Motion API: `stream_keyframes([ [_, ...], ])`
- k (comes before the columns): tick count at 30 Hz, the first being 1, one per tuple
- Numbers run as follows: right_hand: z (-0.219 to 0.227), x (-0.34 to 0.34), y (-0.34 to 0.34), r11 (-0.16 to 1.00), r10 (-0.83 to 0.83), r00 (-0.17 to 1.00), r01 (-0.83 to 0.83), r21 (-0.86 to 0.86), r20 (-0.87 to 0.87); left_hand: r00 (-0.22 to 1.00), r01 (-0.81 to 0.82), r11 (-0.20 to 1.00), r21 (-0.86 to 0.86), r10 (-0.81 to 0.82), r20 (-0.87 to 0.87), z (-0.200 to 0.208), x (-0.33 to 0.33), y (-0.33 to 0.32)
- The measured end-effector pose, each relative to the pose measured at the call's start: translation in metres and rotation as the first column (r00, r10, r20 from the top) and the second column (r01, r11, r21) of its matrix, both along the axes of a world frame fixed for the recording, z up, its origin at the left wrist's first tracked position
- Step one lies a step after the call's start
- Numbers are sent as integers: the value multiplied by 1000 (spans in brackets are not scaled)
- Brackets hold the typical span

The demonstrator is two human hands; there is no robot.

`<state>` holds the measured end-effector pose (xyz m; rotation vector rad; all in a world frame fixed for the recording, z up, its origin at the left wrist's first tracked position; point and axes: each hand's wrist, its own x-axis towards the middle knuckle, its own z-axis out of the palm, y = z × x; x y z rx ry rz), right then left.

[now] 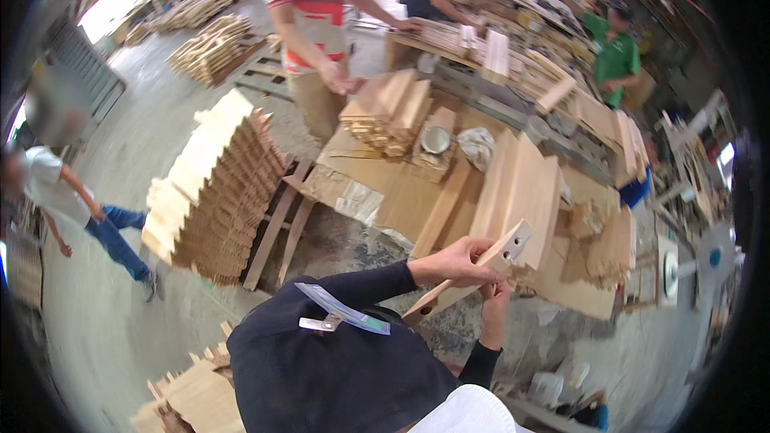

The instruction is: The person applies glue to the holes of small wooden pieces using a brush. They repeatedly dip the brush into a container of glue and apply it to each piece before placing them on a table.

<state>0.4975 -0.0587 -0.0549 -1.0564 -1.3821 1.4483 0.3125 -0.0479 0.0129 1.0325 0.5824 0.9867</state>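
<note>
Wood strip (499, 251) sits at your 12 o'clock, your left hand (455, 261) with its fingers clamped around it, your right hand (495, 306) with its fingers at the lower edge, whether gripping you cannot tell; holes already show, so it looks partly worked. Beyond, boards (513, 184) lie on the table (401, 207) toward 1 o'clock, a tall stack (228, 192) stands at 10 and a bundle of strips (387, 112) near 11, so plenty seems left, though which pieces are finished doesn't show.
</note>
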Motion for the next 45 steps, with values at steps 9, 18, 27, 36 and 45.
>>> stream_keyframes([
  [9,1,-57,26,966,234,952,-250,-61,-195,965,-252,960,122,259,-46,14,-54,-20],
  [18,9,-75,27,950,312,950,-312,10,15,933,-359,932,53,357,37,12,-71,-39],
  [27,5,-65,15,958,285,939,-284,34,-194,928,-324,944,55,329,-174,12,-55,-33],
  [36,18,-18,-37,974,-203,979,201,104,12,998,-23,1000,2,23,-67,3,10,-10],
  [45,4,60,-97,818,-562,820,571,72,-109,963,217,974,-66,-225,-146,-11,104,-15],
])
